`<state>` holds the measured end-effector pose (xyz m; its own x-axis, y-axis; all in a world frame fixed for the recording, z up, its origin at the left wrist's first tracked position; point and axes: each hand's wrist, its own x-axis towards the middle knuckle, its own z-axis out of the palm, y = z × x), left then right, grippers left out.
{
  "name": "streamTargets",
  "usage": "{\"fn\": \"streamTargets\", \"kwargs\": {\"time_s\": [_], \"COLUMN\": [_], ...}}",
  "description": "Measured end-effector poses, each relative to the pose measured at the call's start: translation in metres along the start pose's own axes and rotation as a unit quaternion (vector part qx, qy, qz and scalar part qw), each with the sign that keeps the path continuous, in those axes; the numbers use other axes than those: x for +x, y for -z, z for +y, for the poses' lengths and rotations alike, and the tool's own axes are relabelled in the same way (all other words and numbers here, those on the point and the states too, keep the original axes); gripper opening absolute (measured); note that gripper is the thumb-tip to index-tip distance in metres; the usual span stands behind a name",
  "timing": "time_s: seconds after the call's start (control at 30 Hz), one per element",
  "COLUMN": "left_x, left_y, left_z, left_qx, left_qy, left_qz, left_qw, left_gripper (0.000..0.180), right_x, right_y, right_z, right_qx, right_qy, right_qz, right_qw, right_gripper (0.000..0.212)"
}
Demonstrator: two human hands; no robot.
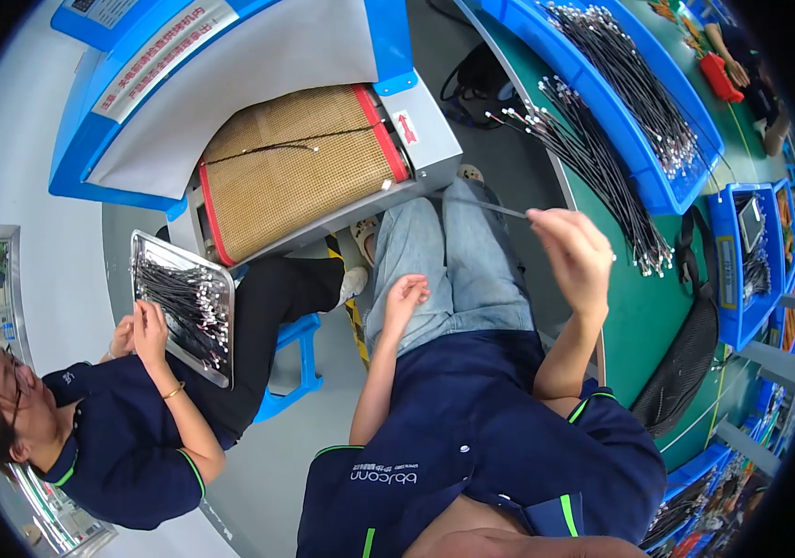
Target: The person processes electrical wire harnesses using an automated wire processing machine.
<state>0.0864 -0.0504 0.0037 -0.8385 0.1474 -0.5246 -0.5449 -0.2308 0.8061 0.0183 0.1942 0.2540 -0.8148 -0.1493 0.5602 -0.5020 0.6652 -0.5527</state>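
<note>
Right of centre, the right hand point(576, 256) pinched a thin dark strand point(492, 205), fingertips closed on its end; the strand stretched toward frame centre. At centre, the left hand point(406, 296) (loosely half-open, gripping nothing) lay over the jeans point(486, 279).

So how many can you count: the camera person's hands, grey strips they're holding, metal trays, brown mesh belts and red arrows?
Left hand and right hand: 2
Thin grey strip: 1
Metal tray: 1
Brown mesh belt: 1
Red arrow: 1
Total: 6
</note>
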Motion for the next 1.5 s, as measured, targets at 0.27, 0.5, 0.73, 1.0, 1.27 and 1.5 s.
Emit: {"fn": "streamTargets", "kwargs": {"time_s": [0.27,0.5,0.73,1.0,1.27,1.5], "left_x": [-0.024,0.011,0.057,0.101,0.111,0.112], "left_y": [0.02,0.037,0.041,0.049,0.038,-0.001], "left_z": [0.048,0.111,0.109,0.125,0.111,0.106], "left_qx": [0.181,0.375,0.375,0.489,0.418,0.367], "left_qy": [-0.204,-0.358,-0.156,-0.361,-0.168,-0.222], "left_qz": [0.15,0.205,-0.045,0.168,-0.007,-0.029], "left_qw": [0.95,0.83,0.913,0.776,0.893,0.903], "left_gripper": [0.041,0.043,0.019,0.03,0.017,0.019], "right_x": [-0.009,0.009,0.019,0.027,0.02,0.007], "right_y": [-0.059,-0.121,-0.166,-0.198,-0.197,-0.203], "right_z": [-0.006,0.03,0.084,0.121,0.141,0.134], "right_qx": [0.027,0.069,0.093,0.09,0.083,0.151], "right_qy": [-0.003,-0.064,-0.123,-0.137,-0.089,-0.025], "right_qz": [-0.13,-0.204,-0.258,-0.265,-0.258,-0.258], "right_qw": [0.991,0.974,0.954,0.95,0.958,0.954], "right_gripper": [0.017,0.013,0.012,0.011,0.014,0.012]}}
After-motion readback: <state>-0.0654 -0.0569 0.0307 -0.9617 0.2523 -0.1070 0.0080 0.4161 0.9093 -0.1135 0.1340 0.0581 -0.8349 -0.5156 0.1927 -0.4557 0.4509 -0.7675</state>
